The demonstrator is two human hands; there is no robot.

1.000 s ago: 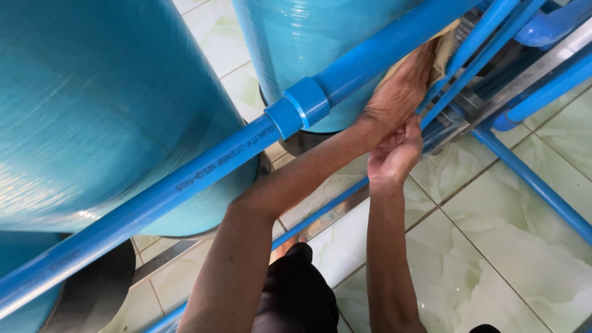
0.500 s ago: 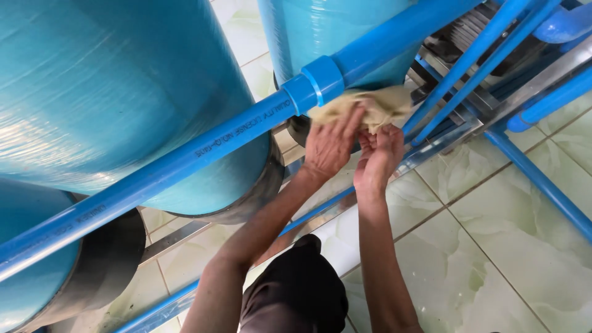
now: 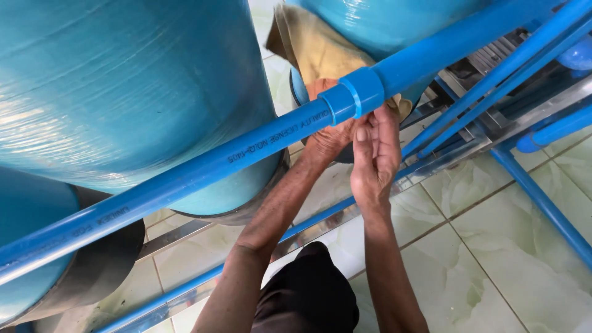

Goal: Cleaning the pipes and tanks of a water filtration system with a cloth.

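Note:
A yellowish-brown cloth (image 3: 311, 44) is bunched between two big teal tanks, just behind a blue plastic pipe (image 3: 203, 166) with a coupling (image 3: 353, 94). My left hand (image 3: 325, 134) reaches under the pipe and grips the cloth's lower end; the pipe hides its fingers. My right hand (image 3: 373, 154) is right beside it below the coupling, fingers closed on the same cloth edge.
A large teal tank (image 3: 123, 86) fills the left, a second tank (image 3: 394, 21) stands at the top. Thinner blue pipes (image 3: 493, 80) and a metal frame (image 3: 468, 139) run on the right. Pale green floor tiles (image 3: 493, 246) lie below. My dark-clothed knee (image 3: 308, 296) is at the bottom.
Both hands have drawn leftward and nearer under the coupling, and the cloth has been pulled up between the tanks. The view has tipped toward the tanks.

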